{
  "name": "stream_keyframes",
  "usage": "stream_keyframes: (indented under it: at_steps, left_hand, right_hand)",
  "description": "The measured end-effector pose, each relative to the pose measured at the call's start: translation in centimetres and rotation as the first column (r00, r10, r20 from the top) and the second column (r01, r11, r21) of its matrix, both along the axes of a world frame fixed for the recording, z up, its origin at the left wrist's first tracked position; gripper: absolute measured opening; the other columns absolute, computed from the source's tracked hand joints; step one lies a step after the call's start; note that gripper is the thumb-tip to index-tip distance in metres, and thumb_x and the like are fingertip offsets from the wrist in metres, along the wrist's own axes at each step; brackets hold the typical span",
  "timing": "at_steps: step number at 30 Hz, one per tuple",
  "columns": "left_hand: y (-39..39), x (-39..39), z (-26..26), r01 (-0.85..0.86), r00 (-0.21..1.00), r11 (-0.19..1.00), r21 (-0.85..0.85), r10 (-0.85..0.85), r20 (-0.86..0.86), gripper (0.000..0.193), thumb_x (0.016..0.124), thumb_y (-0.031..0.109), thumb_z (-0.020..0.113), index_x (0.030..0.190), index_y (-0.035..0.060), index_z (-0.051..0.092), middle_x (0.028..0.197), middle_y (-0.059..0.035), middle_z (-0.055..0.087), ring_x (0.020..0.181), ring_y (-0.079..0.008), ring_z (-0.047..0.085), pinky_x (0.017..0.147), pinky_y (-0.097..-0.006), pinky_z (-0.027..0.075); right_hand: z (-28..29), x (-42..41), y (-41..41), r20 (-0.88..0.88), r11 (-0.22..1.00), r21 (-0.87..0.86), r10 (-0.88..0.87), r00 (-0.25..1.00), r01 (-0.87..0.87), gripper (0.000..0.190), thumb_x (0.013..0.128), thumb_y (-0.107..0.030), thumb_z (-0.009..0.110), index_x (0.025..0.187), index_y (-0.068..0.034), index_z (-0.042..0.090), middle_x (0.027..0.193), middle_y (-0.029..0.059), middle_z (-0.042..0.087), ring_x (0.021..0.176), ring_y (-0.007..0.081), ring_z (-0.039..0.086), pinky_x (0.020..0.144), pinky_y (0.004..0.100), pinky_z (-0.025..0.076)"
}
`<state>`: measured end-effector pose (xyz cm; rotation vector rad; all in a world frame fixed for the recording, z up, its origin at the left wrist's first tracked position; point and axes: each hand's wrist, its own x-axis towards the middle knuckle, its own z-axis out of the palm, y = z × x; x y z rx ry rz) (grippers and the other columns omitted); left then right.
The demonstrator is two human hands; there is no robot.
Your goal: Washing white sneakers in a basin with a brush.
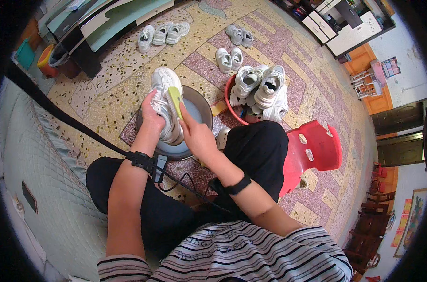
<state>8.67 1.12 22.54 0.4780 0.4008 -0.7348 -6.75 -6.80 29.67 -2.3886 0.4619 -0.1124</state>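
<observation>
My left hand grips a white sneaker by its side, near the laces and the opening. The shoe is held with its toe pointing away from me, over a dark round basin of cloudy water. In my right hand is a scrub brush with a yellow-green back. Its pale bristles lie against the side of the sneaker facing my right. The fingers of the right hand partly cover the brush's near end, and the shoe hides much of the basin.
Right of the basin, a red tub is heaped with white sneakers. More pairs stand on the terrazzo floor beyond, including grey shoes. A red plastic chair is at my right, a quilted sofa at my left. A black cable crosses my left forearm.
</observation>
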Motion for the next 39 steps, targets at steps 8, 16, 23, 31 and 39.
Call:
stream_keyframes:
  at_steps: [8,16,23,31,39]
  left_hand:
    - [-1.4,-1.2,-0.8,0.127,0.988,0.989,0.076,-0.133,0.077,0.039,0.088,0.030,0.053,0.118,0.0052,0.054,0.111,-0.0110,0.061,0.100,-0.0281,0.058,0.092,-0.0423,0.042]
    - [-0.1,0.1,-3.7,0.003,1.000,0.995,0.104,-0.004,0.008,0.043,0.089,0.031,0.047,0.121,0.0032,0.052,0.117,-0.0148,0.057,0.106,-0.0328,0.054,0.096,-0.0454,0.039]
    - [-0.9,-0.5,-1.3,0.034,0.998,0.986,0.164,-0.041,0.037,0.044,0.089,0.033,0.047,0.123,0.0043,0.050,0.120,-0.0136,0.055,0.109,-0.0318,0.052,0.097,-0.0443,0.038]
    - [-1.5,-1.0,-0.8,0.097,0.993,0.986,0.132,-0.105,0.054,0.045,0.091,0.033,0.044,0.123,0.0028,0.050,0.124,-0.0143,0.053,0.112,-0.0306,0.052,0.098,-0.0438,0.037]
    - [-0.8,-0.4,-1.0,0.003,1.000,0.973,0.229,-0.009,0.028,0.046,0.090,0.035,0.044,0.124,0.0049,0.049,0.125,-0.0150,0.052,0.115,-0.0331,0.048,0.101,-0.0460,0.034]
  right_hand:
    - [-0.5,3.4,-0.8,-0.084,0.974,-0.206,-0.117,0.990,0.098,0.048,0.091,-0.028,0.042,0.138,-0.025,0.031,0.065,0.0233,0.060,0.060,0.0407,0.060,0.056,0.0511,0.048]
    - [-2.1,2.0,-0.2,-0.016,0.992,-0.116,0.044,0.999,-0.046,0.047,0.092,-0.029,0.041,0.138,-0.025,0.031,0.066,0.0237,0.060,0.060,0.0414,0.059,0.057,0.0516,0.048]
    - [-2.1,1.0,1.2,-0.025,0.997,-0.081,0.003,1.000,-0.005,0.049,0.092,-0.031,0.041,0.139,-0.027,0.028,0.062,0.0220,0.059,0.055,0.0403,0.058,0.053,0.0517,0.047]
    - [-3.8,5.2,-2.3,-0.018,0.984,-0.169,-0.062,0.998,0.058,0.051,0.091,-0.027,0.042,0.140,-0.019,0.029,0.066,0.0181,0.062,0.058,0.0360,0.061,0.053,0.0476,0.048]
    - [-2.4,0.7,1.4,-0.038,0.999,-0.051,-0.006,0.999,0.004,0.048,0.092,-0.029,0.042,0.139,-0.023,0.031,0.064,0.0202,0.060,0.056,0.0385,0.059,0.052,0.0495,0.047]
